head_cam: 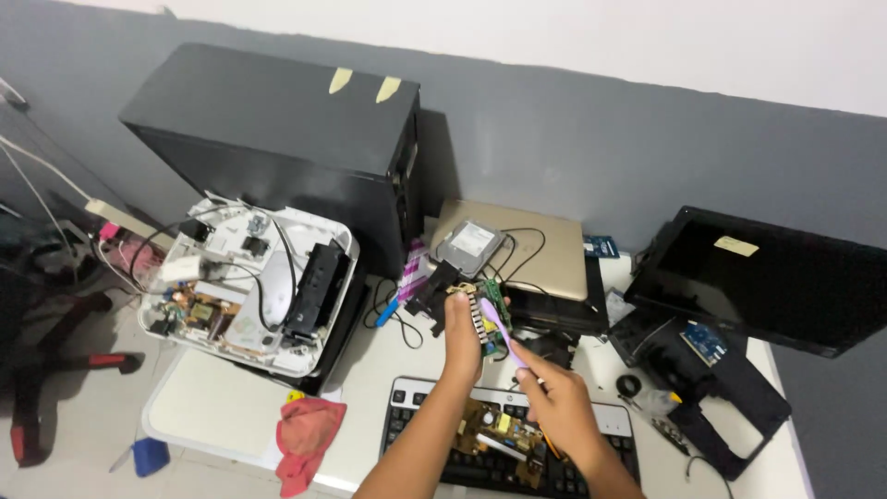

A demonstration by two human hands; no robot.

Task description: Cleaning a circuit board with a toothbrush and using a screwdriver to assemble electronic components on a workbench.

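While closed: hands on board (pixel 488 310) (brush (pixel 499 325) right).

Your corner setup, seen from above

You've got a white worktop (pixel 370 370) shoved up against a wall (pixel 554 139) that's painted grey down low and white (pixel 647 46) up top. Pale tiled floor (pixel 83 416) off to your left, with the dark base of a chair (pixel 46 370) on it. Light is flat, even, indoor stuff.

Light: even, soft, indoor, from overhead
Shadows: faint, beside the black metal computer tower (pixel 277 139)
Blur: slight on moving hands
Edges: wide-angle bending
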